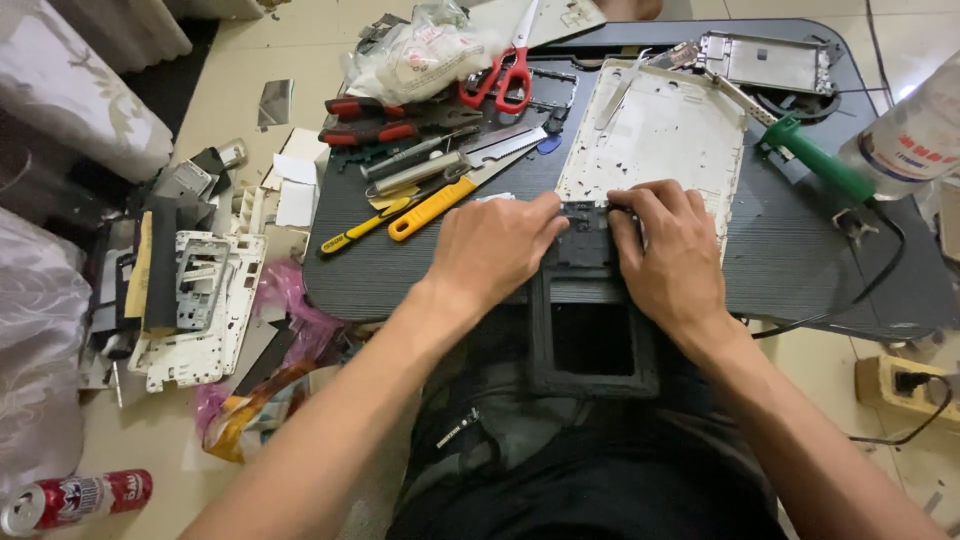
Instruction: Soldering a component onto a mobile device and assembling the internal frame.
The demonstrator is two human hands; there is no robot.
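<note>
My left hand (495, 245) and my right hand (668, 250) both press on a black rectangular frame (592, 320) that hangs over the near edge of a small dark table (800, 250). Fingertips of both hands pinch its top end, next to the lower corner of a white device back panel (655, 135) lying flat on the table. The frame's open window sits over my lap.
Left of the panel lie a yellow-handled screwdriver (432, 208), a utility knife, red pliers (375, 120) and red scissors (512, 75). A green-handled soldering iron (815, 160) and a clear bottle (915, 130) are at the right. White plastic parts (200, 310) and a drink can (75, 500) litter the floor.
</note>
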